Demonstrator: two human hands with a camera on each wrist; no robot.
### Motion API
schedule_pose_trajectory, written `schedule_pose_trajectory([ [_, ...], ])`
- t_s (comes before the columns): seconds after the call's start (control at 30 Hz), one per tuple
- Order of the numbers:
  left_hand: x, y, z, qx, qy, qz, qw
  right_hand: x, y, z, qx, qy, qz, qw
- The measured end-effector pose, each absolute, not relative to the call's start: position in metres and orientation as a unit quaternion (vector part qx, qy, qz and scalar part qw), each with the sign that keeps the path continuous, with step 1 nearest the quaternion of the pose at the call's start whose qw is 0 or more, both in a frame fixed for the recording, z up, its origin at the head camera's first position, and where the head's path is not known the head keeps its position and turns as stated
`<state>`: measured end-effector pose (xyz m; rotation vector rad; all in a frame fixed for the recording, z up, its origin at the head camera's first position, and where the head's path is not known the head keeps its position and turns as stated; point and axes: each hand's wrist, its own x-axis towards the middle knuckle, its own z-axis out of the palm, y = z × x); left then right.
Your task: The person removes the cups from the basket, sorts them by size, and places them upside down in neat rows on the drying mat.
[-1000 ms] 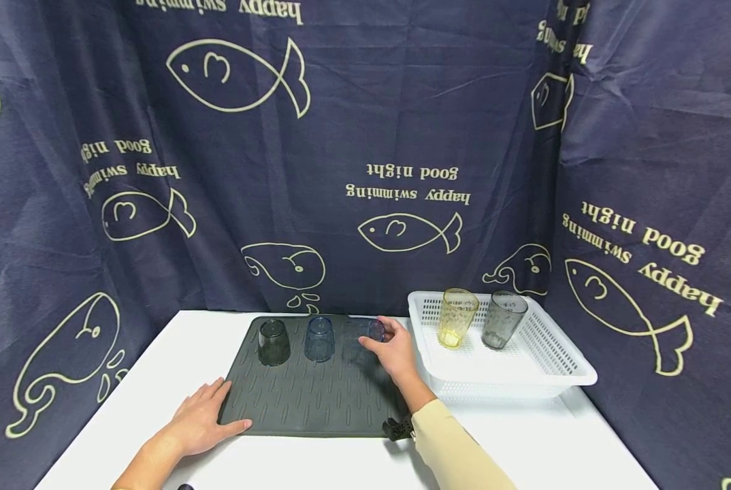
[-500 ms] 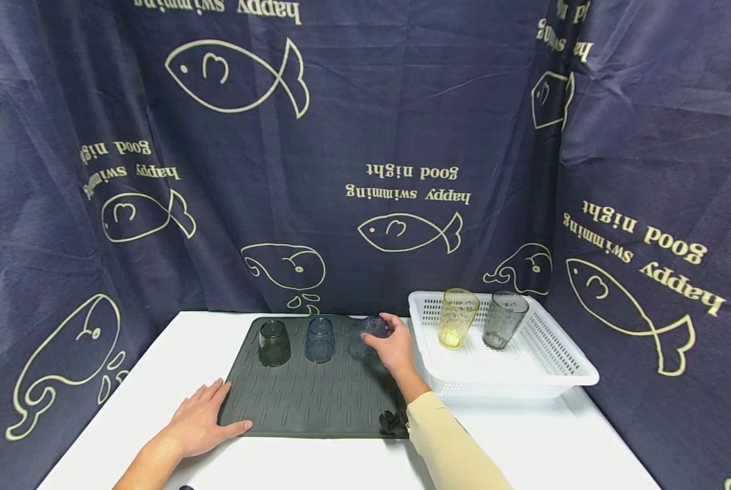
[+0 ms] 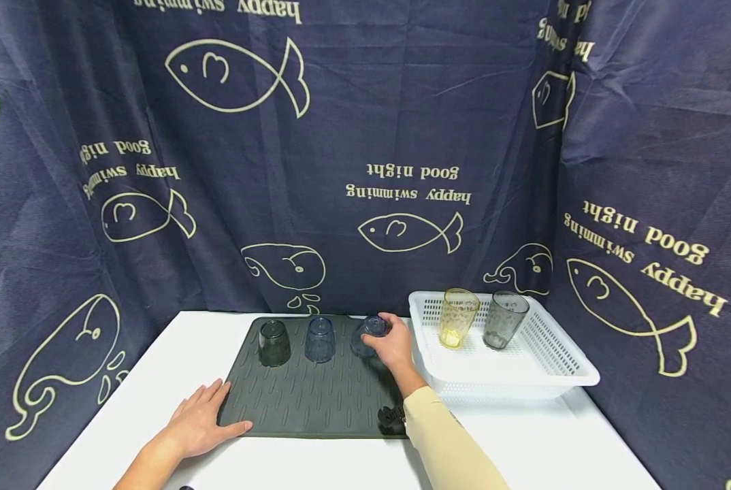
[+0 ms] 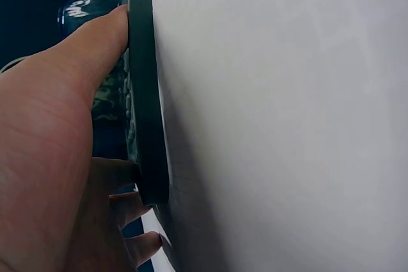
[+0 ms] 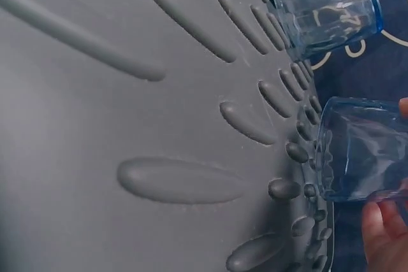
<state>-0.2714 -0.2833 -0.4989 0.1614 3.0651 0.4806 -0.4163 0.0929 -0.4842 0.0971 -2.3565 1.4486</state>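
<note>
My right hand [image 3: 395, 346] grips a clear blue drinking glass [image 3: 367, 339] near its base, over the back right of a dark grey ridged drying mat [image 3: 316, 398]. The glass is upside down, its rim at the mat in the right wrist view; whether it bears weight there I cannot tell. Left of it stand an upturned blue glass [image 3: 320, 340] and an upturned dark grey glass [image 3: 274, 344]. My left hand [image 3: 197, 420] rests at the mat's front left corner, fingers spread, with the thumb [image 4: 105, 36] against the mat's edge.
A white perforated plastic basket [image 3: 500, 391] stands right of the mat. In it are a yellow glass [image 3: 457, 318] and a grey glass [image 3: 504, 320], both mouth up. A dark blue printed curtain [image 3: 341, 136] hangs behind the white table [image 3: 188, 340].
The blue glass in my right hand has swung from a tilt to nearly upright, mouth down, and its rim has come lower toward the mat. My left hand stays put.
</note>
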Motion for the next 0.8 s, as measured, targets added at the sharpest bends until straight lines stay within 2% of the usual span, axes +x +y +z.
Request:
schedule_pose_trajectory([
  [0.4,-0.2707,-0.2819,-0.4962,0.052,0.986,0.159,0.017,-0.4167,0.0943,-0.4850,0.061,-0.838,0.508,0.188],
  [0.8,-0.2714,-0.2829,-0.4971,0.049,0.985,0.161,0.025,-0.4188,0.0942,-0.4887,0.044,-0.847,0.501,0.171],
])
